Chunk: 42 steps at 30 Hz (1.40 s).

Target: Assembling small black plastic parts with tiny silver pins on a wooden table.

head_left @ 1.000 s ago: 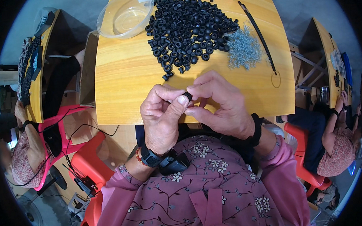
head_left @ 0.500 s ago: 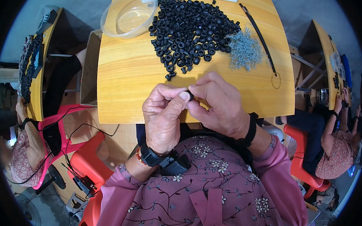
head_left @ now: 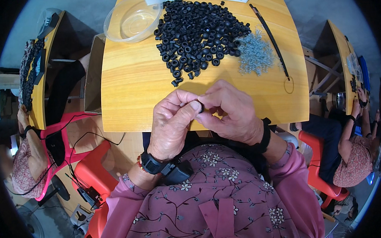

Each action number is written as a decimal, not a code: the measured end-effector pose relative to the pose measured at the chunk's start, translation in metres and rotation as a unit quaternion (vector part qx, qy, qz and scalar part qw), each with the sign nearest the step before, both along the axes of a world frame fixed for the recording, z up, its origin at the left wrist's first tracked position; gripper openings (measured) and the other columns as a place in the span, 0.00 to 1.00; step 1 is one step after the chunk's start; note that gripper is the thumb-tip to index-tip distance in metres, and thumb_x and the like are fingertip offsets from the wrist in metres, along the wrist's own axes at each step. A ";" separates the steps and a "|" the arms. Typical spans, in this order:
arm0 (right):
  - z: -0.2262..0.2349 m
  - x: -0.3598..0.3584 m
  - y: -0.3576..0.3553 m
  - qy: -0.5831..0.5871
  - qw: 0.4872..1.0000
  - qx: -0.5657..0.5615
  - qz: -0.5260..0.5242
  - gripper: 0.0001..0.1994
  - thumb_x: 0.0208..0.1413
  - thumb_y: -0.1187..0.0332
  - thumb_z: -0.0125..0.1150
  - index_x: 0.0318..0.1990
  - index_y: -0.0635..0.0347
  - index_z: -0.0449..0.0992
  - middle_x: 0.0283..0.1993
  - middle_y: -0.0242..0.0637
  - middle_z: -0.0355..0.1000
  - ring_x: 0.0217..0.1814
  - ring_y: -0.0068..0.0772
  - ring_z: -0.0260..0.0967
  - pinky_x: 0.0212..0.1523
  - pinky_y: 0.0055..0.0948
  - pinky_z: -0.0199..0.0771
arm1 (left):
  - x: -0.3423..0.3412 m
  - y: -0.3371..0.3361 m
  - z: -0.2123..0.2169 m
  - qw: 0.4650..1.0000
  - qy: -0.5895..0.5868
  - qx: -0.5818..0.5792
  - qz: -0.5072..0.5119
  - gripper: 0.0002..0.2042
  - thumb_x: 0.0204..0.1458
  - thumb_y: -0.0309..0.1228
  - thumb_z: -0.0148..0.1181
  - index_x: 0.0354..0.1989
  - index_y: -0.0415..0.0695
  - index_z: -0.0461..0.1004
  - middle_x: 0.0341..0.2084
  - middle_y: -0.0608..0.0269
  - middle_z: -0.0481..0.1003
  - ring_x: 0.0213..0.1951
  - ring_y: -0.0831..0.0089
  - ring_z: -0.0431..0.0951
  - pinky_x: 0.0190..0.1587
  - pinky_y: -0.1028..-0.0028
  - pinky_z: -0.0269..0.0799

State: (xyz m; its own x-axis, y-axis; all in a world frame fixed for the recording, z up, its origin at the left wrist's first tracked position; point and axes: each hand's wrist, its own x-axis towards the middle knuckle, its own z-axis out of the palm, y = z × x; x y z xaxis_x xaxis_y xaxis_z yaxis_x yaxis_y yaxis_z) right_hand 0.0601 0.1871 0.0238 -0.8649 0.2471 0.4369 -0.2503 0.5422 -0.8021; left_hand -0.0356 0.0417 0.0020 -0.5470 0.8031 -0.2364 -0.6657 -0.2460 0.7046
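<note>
The small black piece (head_left: 201, 106) is pinched between the hands, above the worktop (head_left: 132, 89) just inside the middle of its near edge. The left hand (head_left: 169, 126) is drawn closed, thumb pressing the piece against the fingers; the right hand (head_left: 237, 115) is half curled, thumb and forefinger at the piece's right side, though whether they grip or merely touch I cannot tell. It looks very light and, judging by its dull surface, probably rubbery or plastic, hardly fragile; its stiffness cannot be told. Being so small and rounded, it could roll or slip from a loose pinch, so opposite sides of its rim seem the best hold. Similar black pieces (head_left: 195, 31) lie heaped toward the worktop's far edge, beside pale blue-grey bits (head_left: 256, 54) nearer the right edge.
</note>
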 end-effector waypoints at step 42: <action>-0.002 0.004 0.008 -0.003 0.980 0.195 0.026 0.13 0.49 0.73 0.64 0.42 0.64 0.73 0.32 0.41 0.67 0.27 0.43 0.71 0.26 0.37 0.73 | 0.004 -0.003 -0.006 0.991 0.129 -0.029 -0.015 0.04 0.61 0.22 0.58 0.41 0.35 0.76 0.34 0.62 0.80 0.35 0.80 0.76 0.42 0.79 0.73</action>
State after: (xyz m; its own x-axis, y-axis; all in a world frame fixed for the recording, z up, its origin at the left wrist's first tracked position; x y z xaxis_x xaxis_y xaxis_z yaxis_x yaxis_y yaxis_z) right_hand 0.0638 0.1947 0.0217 -0.8751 0.0171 0.4836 -0.2818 0.7944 -0.5380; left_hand -0.0313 0.0384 -0.0040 -0.5713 0.8090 -0.1383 -0.4676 -0.1823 0.8649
